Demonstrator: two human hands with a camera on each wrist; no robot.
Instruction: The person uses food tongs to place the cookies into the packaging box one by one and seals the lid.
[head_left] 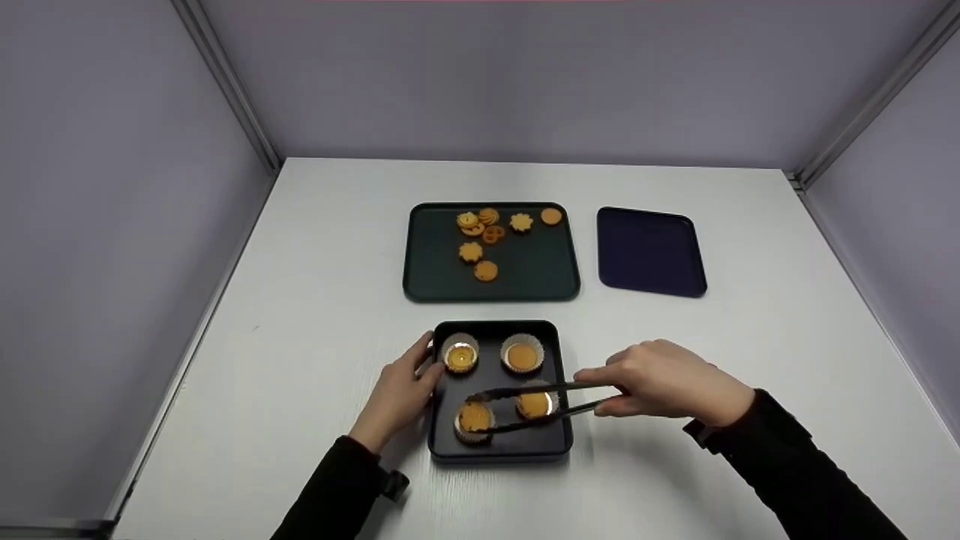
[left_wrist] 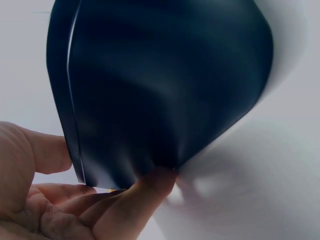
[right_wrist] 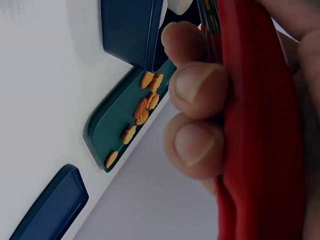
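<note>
My left hand [head_left: 397,395] grips the left wall of a deep black baking pan [head_left: 502,448]. In the left wrist view its thumb and fingers [left_wrist: 137,207] touch the pan's dark side [left_wrist: 165,65]. My right hand [head_left: 667,381] holds dark tongs [head_left: 577,386], whose red handle [right_wrist: 260,120] shows in the right wrist view. The tong tips reach over the pan to a biscuit [head_left: 475,417] in the near-left paper cup [head_left: 463,435]. Whether they touch the biscuit, I cannot tell. The other paper cups, such as the far-right one [head_left: 523,339], also hold biscuits.
Behind the pan lies a dark green tray [head_left: 532,281] with several biscuits [head_left: 485,271] of different shapes. A dark blue tray [head_left: 651,253] lies to its right. Grey panels [head_left: 510,82] border the white table [head_left: 322,262] at the back and sides.
</note>
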